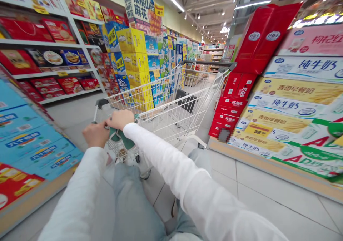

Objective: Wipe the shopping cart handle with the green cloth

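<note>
My left hand [95, 134] and my right hand [120, 119] both grip the near end of a white wire shopping cart [160, 107]. The handle bar is mostly hidden under my fingers, and only its grey end [100, 103] shows to the left. A green cloth [120, 137] hangs from the cart's near end, just below my right hand, and the hand rests against it. White sleeves cover both my arms. Inside the cart lies a dark flat object [186, 101], and I cannot tell what it is.
Stacked yellow and blue cartons [134, 55] stand ahead beyond the cart. Shelves of red gift boxes [53, 51] line the left, with blue boxes [32, 141] low on that side. Milk cartons [297, 94] and red boxes [230, 98] stand to the right, beside a tiled aisle floor [268, 187].
</note>
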{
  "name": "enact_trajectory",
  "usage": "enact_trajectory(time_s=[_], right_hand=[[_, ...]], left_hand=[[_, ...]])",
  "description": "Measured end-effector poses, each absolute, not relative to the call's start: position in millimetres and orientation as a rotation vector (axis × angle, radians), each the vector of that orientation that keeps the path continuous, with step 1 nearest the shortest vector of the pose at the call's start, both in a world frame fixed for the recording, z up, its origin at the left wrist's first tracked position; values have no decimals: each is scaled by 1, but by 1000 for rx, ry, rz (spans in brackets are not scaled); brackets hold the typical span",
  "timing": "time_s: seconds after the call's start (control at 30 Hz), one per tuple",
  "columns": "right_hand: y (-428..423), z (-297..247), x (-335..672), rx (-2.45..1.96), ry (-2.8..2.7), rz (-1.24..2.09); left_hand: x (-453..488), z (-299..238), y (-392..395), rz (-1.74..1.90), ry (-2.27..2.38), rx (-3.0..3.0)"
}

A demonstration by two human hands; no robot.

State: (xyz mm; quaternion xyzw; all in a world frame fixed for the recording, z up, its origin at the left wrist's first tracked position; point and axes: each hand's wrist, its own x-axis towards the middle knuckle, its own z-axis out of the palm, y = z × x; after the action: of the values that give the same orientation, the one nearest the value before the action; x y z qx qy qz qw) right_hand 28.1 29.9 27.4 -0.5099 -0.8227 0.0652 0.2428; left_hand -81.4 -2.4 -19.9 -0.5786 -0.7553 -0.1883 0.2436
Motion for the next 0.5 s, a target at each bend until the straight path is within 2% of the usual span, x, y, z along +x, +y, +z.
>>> enact_trajectory(time_s=[0.13, 0.37, 0.5], right_hand=[[29, 22, 31, -1364, -2219, 128], [20, 7, 43, -1084, -2326, -310], [19, 10, 52, -1108, -2353, -344]], left_hand=[[-83, -21, 1, -533, -2046, -1574], [-88, -27, 9, -520, -1988, -1561], [-89, -29, 11, -537, -1977, -1550]])
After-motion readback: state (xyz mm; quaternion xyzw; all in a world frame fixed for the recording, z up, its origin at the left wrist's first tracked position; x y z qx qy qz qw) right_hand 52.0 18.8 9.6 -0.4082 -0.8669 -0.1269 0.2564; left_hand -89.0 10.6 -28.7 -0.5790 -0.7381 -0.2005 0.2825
